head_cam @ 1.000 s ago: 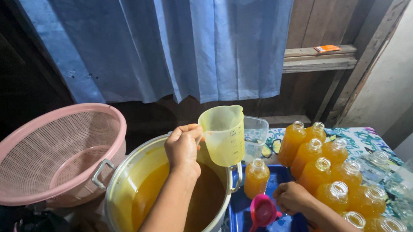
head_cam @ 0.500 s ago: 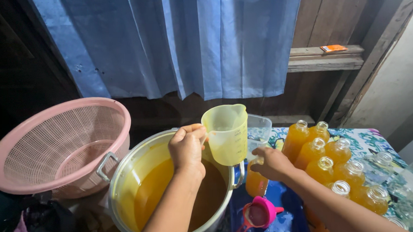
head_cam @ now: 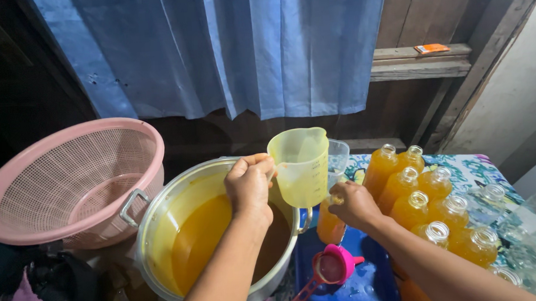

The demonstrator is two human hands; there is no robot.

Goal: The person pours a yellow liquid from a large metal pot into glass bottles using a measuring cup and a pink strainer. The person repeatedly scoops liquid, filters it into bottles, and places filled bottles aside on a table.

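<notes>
My left hand (head_cam: 249, 184) grips the handle of a yellowish plastic jug (head_cam: 299, 166), holding it upright above the rim of a large steel pot (head_cam: 157, 222) of orange liquid. Just right of the jug, my right hand (head_cam: 354, 204) is closed around the neck of a bottle (head_cam: 329, 226) of orange liquid that stands on a blue tray (head_cam: 367, 283). A pink funnel (head_cam: 334, 265) lies on the tray below that hand.
A pink plastic colander (head_cam: 73, 181) sits at the left of the pot. Several filled open bottles (head_cam: 424, 198) crowd the patterned tablecloth at the right, with empty clear bottles (head_cam: 495, 193) beyond. A blue curtain (head_cam: 235, 51) hangs behind, beside a wooden shelf (head_cam: 419, 68).
My right hand rose from the tray's lower right and moved left to the bottle beside the jug, closing on its neck. The jug in my left hand stayed about where it was.
</notes>
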